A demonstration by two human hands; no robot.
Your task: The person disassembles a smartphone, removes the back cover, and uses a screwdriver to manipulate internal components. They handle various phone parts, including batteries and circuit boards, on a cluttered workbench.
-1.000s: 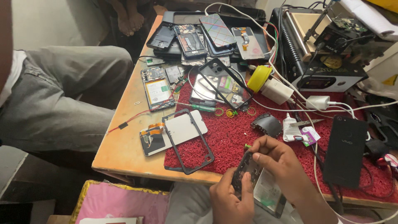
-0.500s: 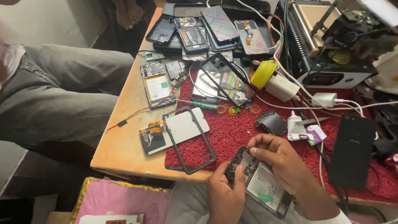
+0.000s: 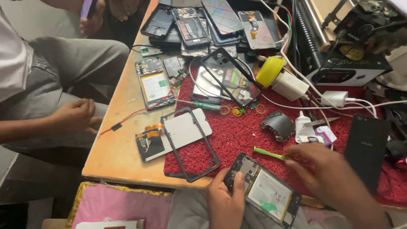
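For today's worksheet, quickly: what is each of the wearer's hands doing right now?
Left hand: closed, holding the opened phone by its end.
Right hand: blurred; reaching at the green pry tool, grip cannot be told.

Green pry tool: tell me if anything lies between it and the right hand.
Nothing does. The right hand already meets the green pry tool at its right end, above the opened phone that the left hand holds.

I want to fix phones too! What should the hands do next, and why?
Probably bring the green tool in the right hand down to the open phone. The left hand already grips the phone's end, its insides face up, and the tool's tip points away from it.
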